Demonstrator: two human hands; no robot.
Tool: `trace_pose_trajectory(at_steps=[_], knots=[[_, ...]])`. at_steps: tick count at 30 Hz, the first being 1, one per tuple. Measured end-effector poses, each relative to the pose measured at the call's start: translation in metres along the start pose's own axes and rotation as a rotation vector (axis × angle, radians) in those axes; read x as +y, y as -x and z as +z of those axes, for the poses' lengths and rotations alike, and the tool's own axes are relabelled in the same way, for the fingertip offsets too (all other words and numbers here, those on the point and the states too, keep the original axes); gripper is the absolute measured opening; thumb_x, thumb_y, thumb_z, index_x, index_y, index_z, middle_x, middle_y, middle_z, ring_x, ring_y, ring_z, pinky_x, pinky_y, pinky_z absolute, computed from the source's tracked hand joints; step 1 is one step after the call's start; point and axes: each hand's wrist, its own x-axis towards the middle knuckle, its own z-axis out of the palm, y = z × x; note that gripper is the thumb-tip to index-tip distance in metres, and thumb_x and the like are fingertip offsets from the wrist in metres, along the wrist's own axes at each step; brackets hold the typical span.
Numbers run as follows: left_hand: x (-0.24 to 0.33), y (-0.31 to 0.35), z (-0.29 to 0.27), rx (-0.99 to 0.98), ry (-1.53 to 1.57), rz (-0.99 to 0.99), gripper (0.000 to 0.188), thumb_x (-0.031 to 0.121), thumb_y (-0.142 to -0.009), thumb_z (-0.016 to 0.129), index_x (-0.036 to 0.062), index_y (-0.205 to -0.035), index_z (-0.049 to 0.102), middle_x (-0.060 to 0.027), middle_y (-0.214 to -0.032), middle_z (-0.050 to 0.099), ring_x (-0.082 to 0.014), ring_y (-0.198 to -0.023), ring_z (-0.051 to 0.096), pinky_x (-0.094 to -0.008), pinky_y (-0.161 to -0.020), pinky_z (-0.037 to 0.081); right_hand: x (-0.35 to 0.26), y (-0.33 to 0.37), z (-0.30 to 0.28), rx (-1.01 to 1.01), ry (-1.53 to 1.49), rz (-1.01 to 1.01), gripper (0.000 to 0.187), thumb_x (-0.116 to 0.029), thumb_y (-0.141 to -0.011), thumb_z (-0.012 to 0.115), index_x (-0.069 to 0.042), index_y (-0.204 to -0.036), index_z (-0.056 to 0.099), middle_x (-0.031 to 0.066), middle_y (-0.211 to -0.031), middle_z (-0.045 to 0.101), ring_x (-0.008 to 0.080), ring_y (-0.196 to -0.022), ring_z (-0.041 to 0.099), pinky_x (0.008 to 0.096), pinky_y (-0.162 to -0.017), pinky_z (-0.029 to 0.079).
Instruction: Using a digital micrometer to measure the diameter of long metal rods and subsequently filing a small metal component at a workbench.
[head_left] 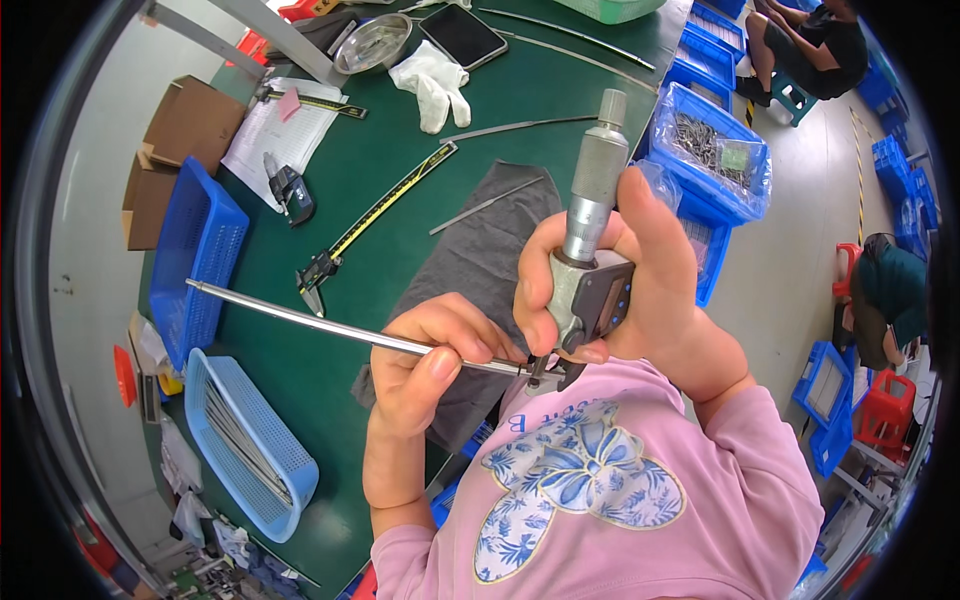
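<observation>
Rod under measurement: a long, thin, bright steel rod (330,327) lies nearly level across the middle of the view, its free end out at 9 o'clock, its near end entering the frame of a grey digital micrometer with a knurled metal thimble (590,240). Left hand (425,365) is closed on the rod close to the micrometer, thumb on top and fingers curled beneath; gripping this near the gauge probably keeps the long overhang from sagging and pulling the end out of line. Right hand (640,275) is wrapped round the micrometer body, display facing the head, thimble pointing up toward 12 o'clock, thumb lying along the barrel where it could turn it. Whether the measuring faces touch the rod cannot be told; fingers hide that spot.

Both hands work above a dark grey cloth (480,255) spread on the green bench top (360,200), apparently as padding. At 10 o'clock from the rod, a long yellow-scaled caliper (375,215). At 7 o'clock, a light blue plastic basket of similar rods (250,445), within the left hand's reach. At 2 o'clock, a dark blue crate of small metal parts under clear film (715,150). White gloves (435,85) lie at 12 o'clock, unused.
</observation>
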Motion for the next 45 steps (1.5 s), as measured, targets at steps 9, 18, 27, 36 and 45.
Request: trace_pose_trajectory(at_steps=[9, 18, 27, 36, 45], knots=[[-0.003, 0.0, 0.0, -0.005, 0.009, 0.016, 0.022, 0.018, -0.083, 0.048, -0.0025, -0.078, 0.054, -0.0155, -0.077, 0.053, -0.0266, -0.075, 0.058, -0.0369, -0.069, 0.047, 0.003, -0.001, -0.007, -0.092, -0.142, 0.035, 0.071, -0.061, -0.08, 0.027, 0.004, -0.079, 0.056, 0.0179, -0.063, 0.057, 0.0142, -0.039, 0.044, 0.0216, -0.035, 0.035], [-0.004, 0.0, 0.0, -0.004, 0.022, 0.008, 0.022, 0.018, -0.083, 0.048, -0.0027, -0.077, 0.055, -0.0155, -0.076, 0.054, -0.0255, -0.073, 0.057, -0.0366, -0.069, 0.047, 0.003, 0.0, -0.006, -0.079, -0.117, 0.002, 0.068, -0.057, -0.08, 0.029, 0.005, -0.078, 0.056, 0.0182, -0.063, 0.058, 0.0148, -0.038, 0.044, 0.0217, -0.035, 0.035], [-0.006, 0.0, 0.0, 0.009, 0.002, 0.017, 0.022, 0.018, -0.083, 0.048, -0.0023, -0.077, 0.055, -0.0158, -0.076, 0.054, -0.0253, -0.073, 0.057, -0.036, -0.068, 0.047, 0.002, 0.0, 0.0, 0.053, -0.098, 0.013, 0.072, -0.065, -0.078, 0.03, 0.002, -0.071, 0.055, 0.0193, -0.057, 0.055, 0.0196, -0.042, 0.049, 0.0216, -0.032, 0.033], [-0.011, -0.001, -0.003, 0.02, 0.01, 0.029, 0.023, 0.021, -0.083, 0.049, -0.0016, -0.079, 0.053, -0.0163, -0.075, 0.053, -0.0253, -0.071, 0.056, -0.0356, -0.066, 0.047, 0.008, -0.005, -0.012, -0.044, -0.093, -0.026, 0.074, -0.068, -0.076, 0.032, 0.003, -0.077, 0.055, 0.0189, -0.062, 0.057, 0.0144, -0.037, 0.044, 0.0203, -0.032, 0.034], [-0.011, 0.001, -0.002, 0.077, 0.002, 0.012, 0.025, 0.023, -0.083, 0.049, -0.0009, -0.078, 0.051, -0.0156, -0.074, 0.051, -0.0234, -0.066, 0.054, -0.0358, -0.064, 0.048, 0.011, -0.008, -0.012, -0.112, -0.145, -0.024, 0.07, -0.063, -0.078, 0.034, 0.003, -0.079, 0.057, 0.0192, -0.065, 0.058, 0.0143, -0.036, 0.044, 0.0199, -0.032, 0.035]])
